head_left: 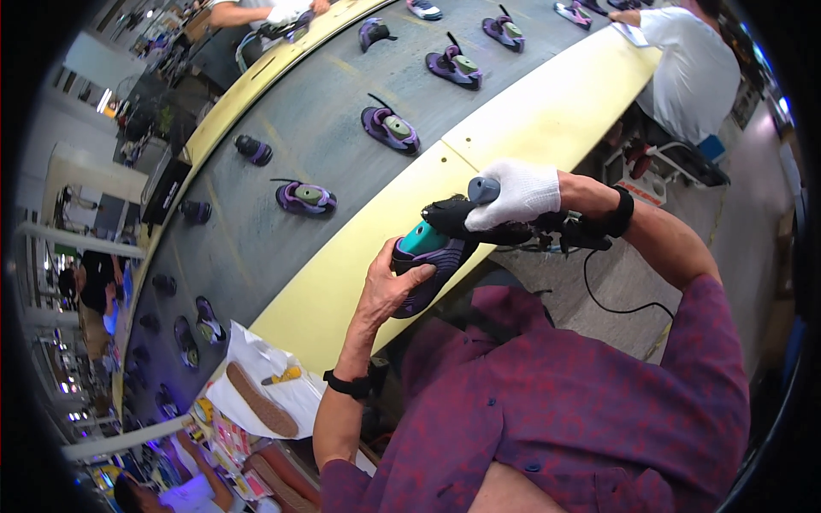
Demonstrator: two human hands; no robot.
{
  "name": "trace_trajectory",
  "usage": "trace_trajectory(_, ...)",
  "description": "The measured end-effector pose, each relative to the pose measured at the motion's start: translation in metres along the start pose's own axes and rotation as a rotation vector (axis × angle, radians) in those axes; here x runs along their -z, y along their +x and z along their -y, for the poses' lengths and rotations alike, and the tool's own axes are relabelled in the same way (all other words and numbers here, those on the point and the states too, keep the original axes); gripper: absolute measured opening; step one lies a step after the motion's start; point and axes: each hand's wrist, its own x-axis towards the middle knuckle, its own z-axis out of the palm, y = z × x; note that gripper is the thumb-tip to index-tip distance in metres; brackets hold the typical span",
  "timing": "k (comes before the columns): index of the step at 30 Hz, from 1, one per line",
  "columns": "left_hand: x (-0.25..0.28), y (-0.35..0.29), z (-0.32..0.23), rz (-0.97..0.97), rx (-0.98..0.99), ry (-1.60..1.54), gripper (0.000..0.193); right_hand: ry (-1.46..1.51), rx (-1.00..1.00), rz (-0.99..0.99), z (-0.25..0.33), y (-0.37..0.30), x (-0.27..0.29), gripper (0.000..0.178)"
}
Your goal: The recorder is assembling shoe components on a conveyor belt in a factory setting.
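Note:
My bare left hand [389,286] grips a dark purple-and-black shoe upper [438,275], its thumb laid across the side. A teal shoe last [422,241] fills the upper and shows at its opening. My right hand [523,195], in a white knit glove, is closed around a tool's blue-grey round-ended handle [484,190]. Right beside the last is a black, rough-edged piece [449,212] under the gloved fingers; whether it belongs to the shoe or to a tool I cannot tell. The shoe is held at the near edge of the yellow bench edge [342,291].
A grey conveyor belt [333,128] carries several purple shoes [306,198] on lasts. White paper with a tan sole [259,400] lies at lower left. A black cable [590,286] hangs at right. Co-workers sit at upper right [693,68], top left and lower left.

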Motion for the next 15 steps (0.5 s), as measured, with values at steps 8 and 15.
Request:
trace_trajectory(8,0.037,-0.026,0.015,0.091,0.124,-0.333,0.071,-0.017,-0.045,-0.066,0.019,0.009,0.016,0.032)
trace_trajectory(15,0.04,-0.026,0.03,0.15,0.134,-0.318,0.076,-0.11,-0.075,0.172,0.051,0.037,0.008,0.032)
